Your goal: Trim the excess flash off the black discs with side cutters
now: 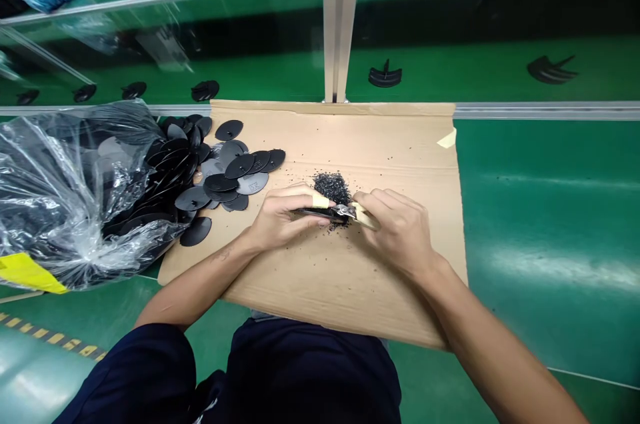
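My left hand pinches a flat black plastic disc edge-on over a sheet of brown cardboard; its forefinger is wrapped in tan tape. My right hand is closed on a small blade tool whose tip meets the disc's edge. Just beyond the two hands lies a small heap of black shavings. A pile of black discs spills onto the cardboard at my left.
A clear plastic bag full of black discs lies at the left. Beyond an aluminium rail runs a green conveyor belt carrying black parts. An upright metal post stands at the centre back.
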The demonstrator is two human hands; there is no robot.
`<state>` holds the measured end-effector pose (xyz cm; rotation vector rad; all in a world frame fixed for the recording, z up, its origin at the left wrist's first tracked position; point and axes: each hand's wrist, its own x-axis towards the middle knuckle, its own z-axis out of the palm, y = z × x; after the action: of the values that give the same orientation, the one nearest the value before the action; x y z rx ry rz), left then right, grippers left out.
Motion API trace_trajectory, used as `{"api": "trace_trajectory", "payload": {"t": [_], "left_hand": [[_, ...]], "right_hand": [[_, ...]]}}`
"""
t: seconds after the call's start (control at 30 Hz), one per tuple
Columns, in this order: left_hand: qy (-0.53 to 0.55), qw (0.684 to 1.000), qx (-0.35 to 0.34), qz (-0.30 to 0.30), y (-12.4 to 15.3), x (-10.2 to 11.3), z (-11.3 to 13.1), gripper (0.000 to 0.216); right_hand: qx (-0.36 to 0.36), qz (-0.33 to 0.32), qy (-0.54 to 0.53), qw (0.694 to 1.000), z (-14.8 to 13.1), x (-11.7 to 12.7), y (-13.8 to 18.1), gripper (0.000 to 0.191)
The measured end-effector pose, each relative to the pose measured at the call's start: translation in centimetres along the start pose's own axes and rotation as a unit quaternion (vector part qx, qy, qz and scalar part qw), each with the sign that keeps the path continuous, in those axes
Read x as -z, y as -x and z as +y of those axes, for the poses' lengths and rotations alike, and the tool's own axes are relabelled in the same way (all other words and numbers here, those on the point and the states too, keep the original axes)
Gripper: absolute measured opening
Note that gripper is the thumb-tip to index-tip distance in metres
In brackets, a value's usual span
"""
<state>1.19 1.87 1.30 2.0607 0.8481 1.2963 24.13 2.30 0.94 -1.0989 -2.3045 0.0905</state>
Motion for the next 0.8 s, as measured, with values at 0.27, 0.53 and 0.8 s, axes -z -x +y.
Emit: {"api": "trace_trajectory", "payload": {"t": [0.27,0.53,0.8], "left_hand": [[-0.001,1.0,0.006,0.003,-0.25,0.07,0.36,0.016],[-0.174,0.983,-0.032,-0.038,-0.01,-0.07,0.04,0.012],[-0.062,0.994,0.036,0.08,0.25,-0.14,-0.02,0.019]], "right_hand": [[-0.045,-0.029,-0.073,0.996,-0.03,-0.1,0.2,0.024],[-0.029,-0.051,0.072,0.996,0.15,-0.11,-0.25,0.024],[-0.083,-0.022,-0.201,0.976,-0.14,0.28,-0.73,0.013]]}}
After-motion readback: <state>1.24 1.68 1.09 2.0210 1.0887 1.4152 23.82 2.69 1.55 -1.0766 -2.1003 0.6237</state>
